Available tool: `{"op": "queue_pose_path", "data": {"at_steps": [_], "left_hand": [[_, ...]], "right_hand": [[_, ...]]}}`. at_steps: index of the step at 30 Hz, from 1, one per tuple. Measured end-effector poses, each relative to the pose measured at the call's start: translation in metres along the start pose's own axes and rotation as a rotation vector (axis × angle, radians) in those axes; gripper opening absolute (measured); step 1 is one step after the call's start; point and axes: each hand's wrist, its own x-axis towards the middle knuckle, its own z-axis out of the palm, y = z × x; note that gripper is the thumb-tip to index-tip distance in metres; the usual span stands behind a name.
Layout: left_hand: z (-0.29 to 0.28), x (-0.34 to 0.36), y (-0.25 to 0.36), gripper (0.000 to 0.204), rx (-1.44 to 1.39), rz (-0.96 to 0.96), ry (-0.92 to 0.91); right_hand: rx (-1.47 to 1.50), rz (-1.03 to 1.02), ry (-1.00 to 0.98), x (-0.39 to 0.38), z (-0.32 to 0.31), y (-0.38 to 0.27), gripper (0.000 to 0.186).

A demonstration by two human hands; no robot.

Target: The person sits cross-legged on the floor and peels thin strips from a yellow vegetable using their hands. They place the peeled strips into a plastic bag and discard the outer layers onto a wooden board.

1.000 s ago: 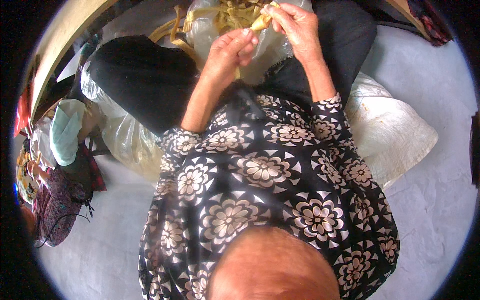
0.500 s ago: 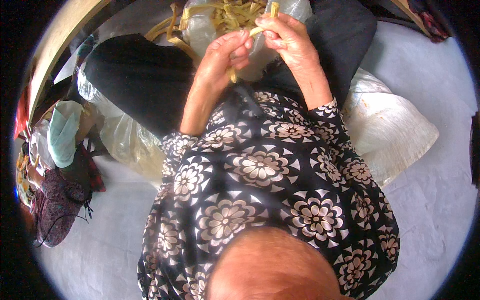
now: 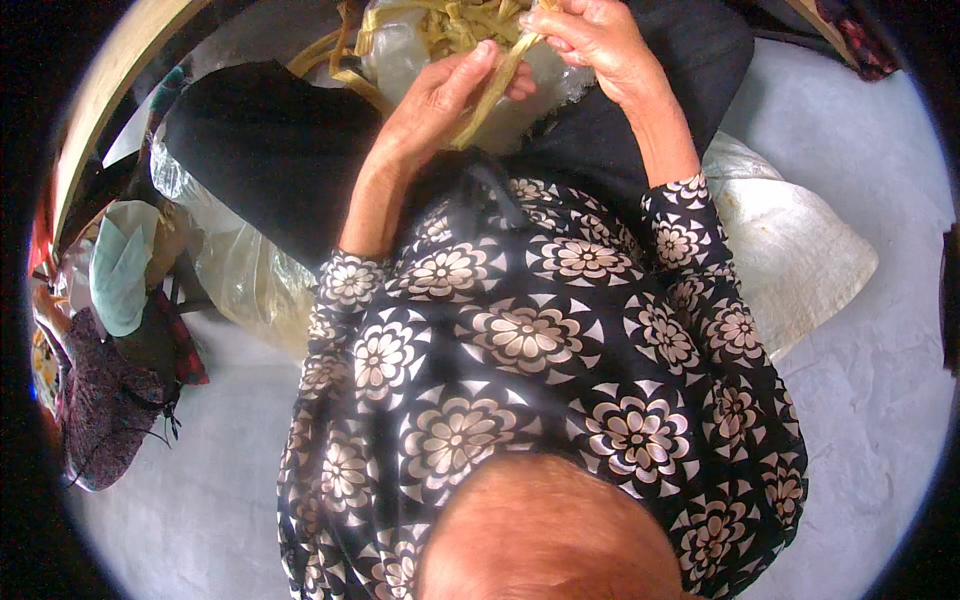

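A long, flat yellowish fibre strip (image 3: pixel 493 91) runs slantwise between my hands at the top middle. My right hand (image 3: pixel 590 42) pinches its upper end. My left hand (image 3: pixel 455 95), lower and to the left, has its fingers curled loosely round the same strip, thumb raised, with the lower end hanging toward my lap. Behind both hands, a pile of similar yellowish strips (image 3: pixel 450 22) lies on clear plastic sheeting (image 3: pixel 395 55) between my black-clad legs (image 3: pixel 250 150).
A white sack (image 3: pixel 800 260) lies at my right on the grey floor (image 3: pixel 860 420). Clear plastic (image 3: pixel 240 270) extends under my left leg. Bags and cloths (image 3: pixel 110 390), including a pale green cloth (image 3: pixel 125 270), are heaped at the left. A curved wooden edge (image 3: pixel 110 110) borders the upper left.
My right hand has moved up and right, and my left hand slightly left. The strip, earlier short and bunched between my fingers, now shows as a long diagonal length.
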Motion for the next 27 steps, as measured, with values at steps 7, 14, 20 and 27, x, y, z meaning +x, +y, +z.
{"op": "queue_pose_path", "data": {"at_steps": [7,14,20,27], "left_hand": [[-0.007,0.011,0.006,0.033,-0.026,-0.044,-0.125],[-0.022,0.022,-0.011,0.031,-0.869,-0.083,0.083],[-0.022,0.021,-0.014,0.024,-0.732,-0.153,0.167],[-0.016,0.011,0.0,0.022,-0.025,-0.249,-0.002]], "right_hand": [[-0.018,-0.212,-0.117,0.011,0.01,-0.004,0.016],[-1.11,-1.067,0.144,-0.035,0.028,0.021,0.03],[-0.8,-1.156,0.102,-0.017,0.044,0.032,0.018],[-0.877,-0.992,0.038,-0.002,0.042,0.019,0.012]]}}
